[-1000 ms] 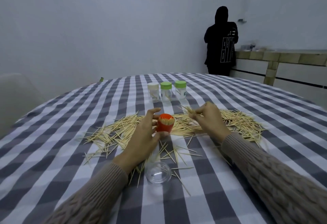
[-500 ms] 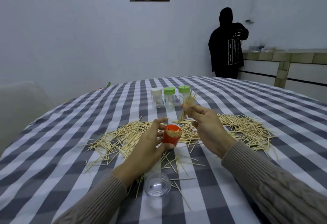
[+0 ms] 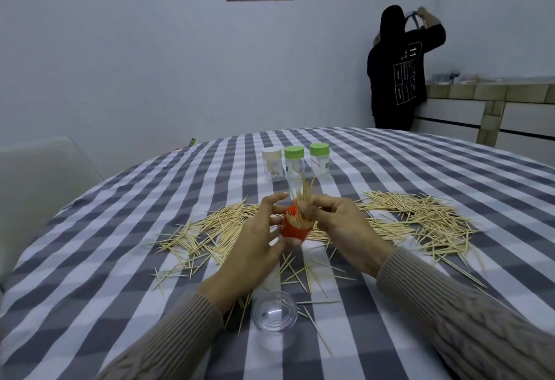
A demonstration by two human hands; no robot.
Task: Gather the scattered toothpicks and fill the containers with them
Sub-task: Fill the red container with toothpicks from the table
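My left hand [image 3: 255, 241] grips a small orange container [image 3: 292, 229] packed with toothpicks, lifted just above the checked table [image 3: 90, 304]. My right hand [image 3: 339, 229] pinches a bundle of toothpicks [image 3: 304, 193] upright, right over the container's mouth. Scattered toothpicks [image 3: 420, 220] lie in heaps left and right of my hands. Behind stand three clear jars: one white-lidded [image 3: 272, 164], two green-lidded [image 3: 294, 163] [image 3: 319, 159].
A clear plastic lid [image 3: 274, 313] lies on the table near my left wrist, with loose toothpicks around it. A pale chair [image 3: 39, 181] stands at the left. A person in black [image 3: 399, 73] stands by a counter at the far right wall.
My right hand picked a bundle of toothpicks off the pile, raised it and brought it over the orange container. My left hand lifted the container slightly.
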